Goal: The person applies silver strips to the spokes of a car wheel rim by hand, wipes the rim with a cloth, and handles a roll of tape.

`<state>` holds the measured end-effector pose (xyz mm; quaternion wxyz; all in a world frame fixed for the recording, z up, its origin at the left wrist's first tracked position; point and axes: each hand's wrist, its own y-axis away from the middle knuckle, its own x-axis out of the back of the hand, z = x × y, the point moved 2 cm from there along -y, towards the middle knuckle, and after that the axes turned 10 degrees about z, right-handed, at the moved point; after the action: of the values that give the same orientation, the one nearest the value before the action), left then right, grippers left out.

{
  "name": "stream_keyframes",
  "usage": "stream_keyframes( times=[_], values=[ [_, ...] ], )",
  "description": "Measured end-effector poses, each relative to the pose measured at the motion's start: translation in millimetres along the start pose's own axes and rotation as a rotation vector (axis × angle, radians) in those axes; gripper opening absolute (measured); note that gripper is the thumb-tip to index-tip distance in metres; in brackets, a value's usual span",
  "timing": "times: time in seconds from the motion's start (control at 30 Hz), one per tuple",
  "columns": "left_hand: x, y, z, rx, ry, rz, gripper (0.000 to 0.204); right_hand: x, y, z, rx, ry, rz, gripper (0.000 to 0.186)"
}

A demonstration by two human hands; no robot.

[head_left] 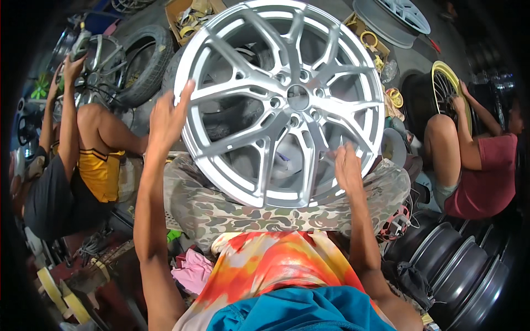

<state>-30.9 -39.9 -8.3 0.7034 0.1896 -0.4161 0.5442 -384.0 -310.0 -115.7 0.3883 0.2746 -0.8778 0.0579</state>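
Observation:
A large silver alloy wheel (298, 97) with split spokes leans across my lap, its face toward me. My left hand (168, 118) is at the wheel's left edge, thumb over the rim and fingers curled at its outer side, slightly blurred. Over the lower right spokes is my right hand (349, 168), its fingers pinched together around something small and thin that I cannot make out. Camouflage trousers (265, 219) cover my legs beneath the wheel.
To the left, a person (66, 149) holds a tool beside another wheel and a black tyre (146, 63). A person in a maroon shirt (488, 174) handles a yellow-rimmed wheel (450, 88) at right. Dark rims (466, 265) stand lower right; a cardboard box (179, 16) holds tape rolls.

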Motion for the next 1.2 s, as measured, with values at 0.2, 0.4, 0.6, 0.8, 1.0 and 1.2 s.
stream_keyframes(
  times=[0.2,0.4,0.6,0.8,1.0,1.2],
  values=[
    [-35.9,-71.3,22.2,-0.062,-0.004,0.229,0.073,-9.0,10.8,-18.7,0.291,-0.043,-0.245,0.030],
    [-32.3,-73.8,-17.4,0.074,0.381,0.156,0.071,26.2,-56.2,-114.6,0.089,-0.011,-0.310,0.024],
    [-41.3,-61.7,-29.1,0.231,0.746,0.046,0.067,-23.0,-129.0,-240.2,1.004,-0.063,-0.283,0.019],
    [-32.9,-52.9,-16.8,0.184,0.754,0.059,0.064,-90.6,-170.6,-314.6,1.406,0.131,-0.212,0.025],
    [-29.3,-50.5,-6.4,0.166,0.782,0.062,0.065,-114.2,-179.4,-340.1,1.542,0.163,-0.174,0.024],
    [-33.0,-52.1,-12.5,0.142,0.769,0.064,0.065,-120.3,-174.7,-351.7,1.630,0.173,-0.161,0.024]
  ],
)
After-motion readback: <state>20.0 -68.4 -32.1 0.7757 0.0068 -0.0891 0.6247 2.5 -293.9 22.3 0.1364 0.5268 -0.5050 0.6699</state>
